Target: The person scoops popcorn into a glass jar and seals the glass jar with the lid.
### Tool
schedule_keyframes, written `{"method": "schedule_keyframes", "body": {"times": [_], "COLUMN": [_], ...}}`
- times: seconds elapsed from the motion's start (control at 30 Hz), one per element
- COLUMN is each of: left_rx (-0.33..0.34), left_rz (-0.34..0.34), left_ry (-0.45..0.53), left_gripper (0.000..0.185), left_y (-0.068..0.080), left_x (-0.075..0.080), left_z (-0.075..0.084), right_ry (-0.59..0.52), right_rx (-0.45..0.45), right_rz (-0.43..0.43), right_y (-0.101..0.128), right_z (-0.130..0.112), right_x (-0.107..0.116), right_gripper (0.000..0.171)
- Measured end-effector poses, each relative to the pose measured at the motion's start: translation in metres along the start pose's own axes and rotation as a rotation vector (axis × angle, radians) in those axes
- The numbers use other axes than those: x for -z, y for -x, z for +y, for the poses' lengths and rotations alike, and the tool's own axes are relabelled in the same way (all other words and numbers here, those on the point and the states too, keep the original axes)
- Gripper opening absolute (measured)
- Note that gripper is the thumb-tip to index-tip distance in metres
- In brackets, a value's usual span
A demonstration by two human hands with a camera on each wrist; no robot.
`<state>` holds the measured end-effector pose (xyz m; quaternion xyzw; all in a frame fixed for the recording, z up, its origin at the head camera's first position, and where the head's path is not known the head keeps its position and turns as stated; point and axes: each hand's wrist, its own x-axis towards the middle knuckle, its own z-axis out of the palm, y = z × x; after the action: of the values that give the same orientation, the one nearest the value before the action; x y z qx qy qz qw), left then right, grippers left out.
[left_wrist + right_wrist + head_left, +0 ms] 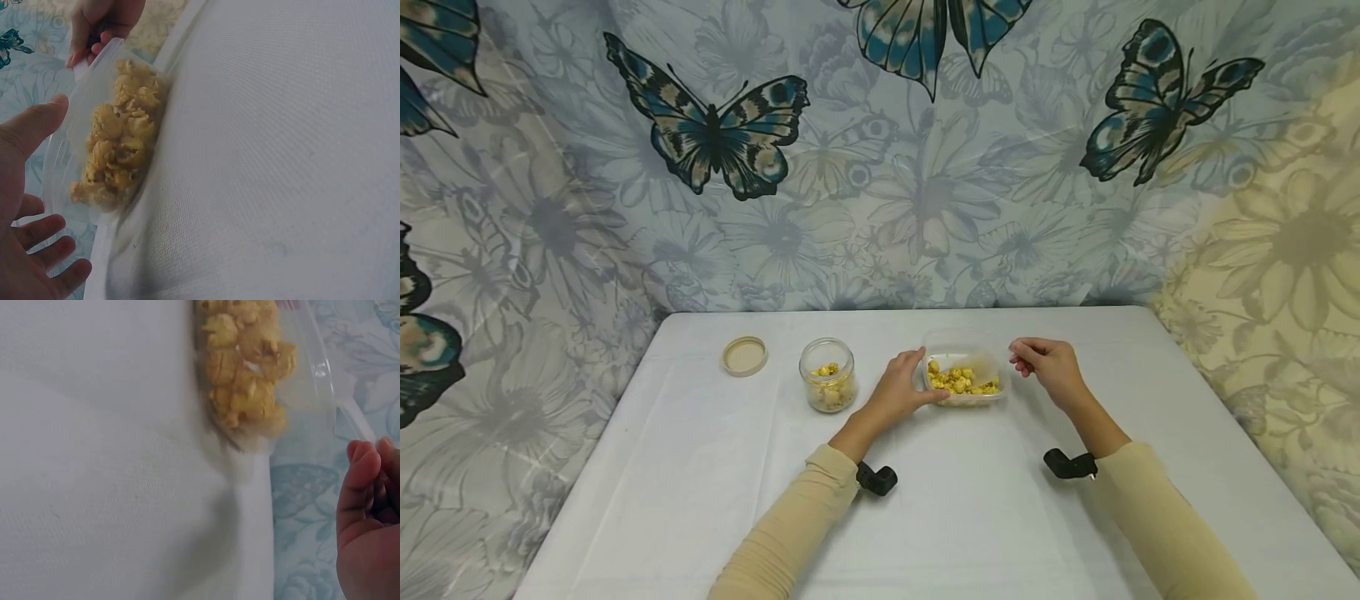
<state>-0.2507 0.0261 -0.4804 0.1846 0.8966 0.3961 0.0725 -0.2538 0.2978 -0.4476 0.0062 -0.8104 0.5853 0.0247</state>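
Note:
A clear rectangular plastic container (966, 400) of yellow popcorn (122, 144) stands on the table. My left hand (897, 387) is at its left end, thumb by the front edge and fingers spread along the side; in the left wrist view the fingers stand apart. At the container's right side, my right hand (1051, 368) pinches the thin handle of a white plastic spoon (357, 419) between thumb and fingers. The spoon's far end lies over the container, partly hidden by the wall. Left of my left hand stands a clear jar (829, 392), partly filled with popcorn.
A round gold-rimmed lid (744, 357) lies to the left of the jar. The white-covered table (685, 475) ends at the back against a butterfly-printed cloth (925, 192). Dark wrist cameras (1070, 463) are strapped to both forearms.

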Motion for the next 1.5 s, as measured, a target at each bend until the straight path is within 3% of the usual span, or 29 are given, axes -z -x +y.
{"method": "schedule_keyframes", "body": {"times": [0.27,0.47,0.67,1.07,1.5], "left_rx": [0.008,-0.001,-0.005,-0.012,-0.002], "left_rz": [-0.005,0.0,0.0,-0.005,-0.012], "left_ry": [0.003,0.007,0.006,0.001,0.0], "left_gripper": [0.091,0.091,0.091,0.091,0.091], "left_y": [0.0,0.001,0.0,-0.001,-0.001], "left_x": [-0.001,0.0,0.0,0.004,0.002], "left_z": [-0.001,-0.001,0.0,0.0,-0.002], "right_ry": [-0.087,-0.12,-0.228,-0.349,-0.498], "right_rx": [-0.138,-0.314,-0.432,-0.511,-0.56], "right_rz": [-0.021,0.038,0.114,0.186,0.152], "right_y": [0.009,0.013,0.011,0.004,0.002], "right_z": [-0.002,-0.012,-0.015,-0.014,-0.012], "right_x": [-0.009,-0.015,-0.02,-0.025,-0.015], "right_gripper": [0.04,0.042,0.03,0.017,0.021]}}
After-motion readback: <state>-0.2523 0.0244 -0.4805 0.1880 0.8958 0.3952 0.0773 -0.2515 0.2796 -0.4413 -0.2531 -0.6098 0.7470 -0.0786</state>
